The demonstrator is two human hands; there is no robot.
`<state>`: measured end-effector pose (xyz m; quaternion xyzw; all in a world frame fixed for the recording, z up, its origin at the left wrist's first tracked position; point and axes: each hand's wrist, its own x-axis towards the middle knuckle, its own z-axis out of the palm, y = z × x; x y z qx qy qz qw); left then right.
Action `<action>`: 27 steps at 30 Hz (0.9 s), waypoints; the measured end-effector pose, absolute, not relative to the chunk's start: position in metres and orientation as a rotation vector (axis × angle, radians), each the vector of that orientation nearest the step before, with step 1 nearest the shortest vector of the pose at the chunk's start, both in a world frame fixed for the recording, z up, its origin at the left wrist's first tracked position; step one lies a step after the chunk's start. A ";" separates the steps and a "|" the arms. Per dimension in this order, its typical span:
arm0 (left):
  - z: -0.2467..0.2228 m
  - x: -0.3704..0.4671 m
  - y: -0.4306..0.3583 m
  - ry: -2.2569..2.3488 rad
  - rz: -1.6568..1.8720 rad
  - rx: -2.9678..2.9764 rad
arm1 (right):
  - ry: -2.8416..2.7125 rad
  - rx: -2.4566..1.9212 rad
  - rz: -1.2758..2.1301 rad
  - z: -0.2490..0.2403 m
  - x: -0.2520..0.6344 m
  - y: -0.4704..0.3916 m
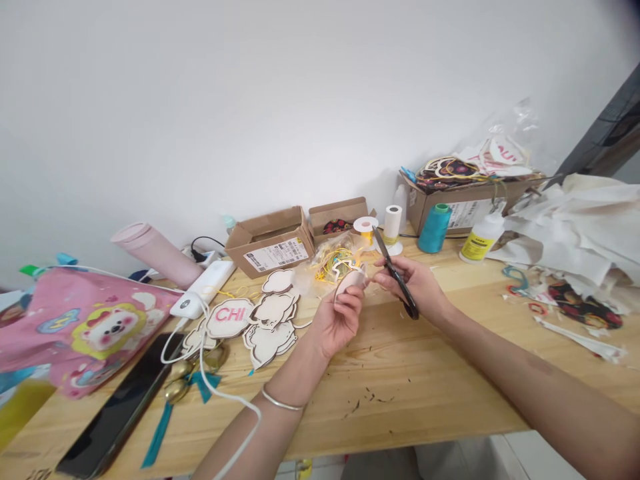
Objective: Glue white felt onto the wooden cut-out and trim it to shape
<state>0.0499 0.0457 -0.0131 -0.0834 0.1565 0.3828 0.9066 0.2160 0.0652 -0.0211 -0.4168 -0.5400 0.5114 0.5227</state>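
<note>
Near the middle of the wooden table, my left hand [343, 320] is closed around a small pale fabric piece [349, 283], partly hidden by the fingers. Just to its right, my right hand [413, 287] holds black scissors [399, 280], blades pointing up and to the left. The fingertips of my right hand are close to the piece; whether they pinch its edge is too small to tell. Left of my hands lie several pale cut-out patches [273, 310], beside one lettered "CHI" [230, 317]. Behind my left hand is a tangle of yellow thread [333, 261].
Cardboard boxes [270, 241] line the wall. Teal thread [435, 229] and a glue bottle [483, 238] stand at the right, near white fabric [580, 223]. A phone [123, 403], power bank [203, 289], pink tumbler [157, 253] and pink bag [95, 323] occupy the left. A white cable crosses my left forearm.
</note>
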 end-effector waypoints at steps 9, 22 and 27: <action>-0.022 0.056 0.038 0.302 0.592 -0.156 | -1.203 -0.918 1.399 -0.019 0.215 0.063; -0.020 0.065 0.042 0.831 1.135 0.983 | -1.110 -1.176 1.367 -0.012 0.220 0.065; -0.025 0.060 0.045 1.036 1.165 1.251 | -1.222 -1.201 1.253 -0.016 0.220 0.066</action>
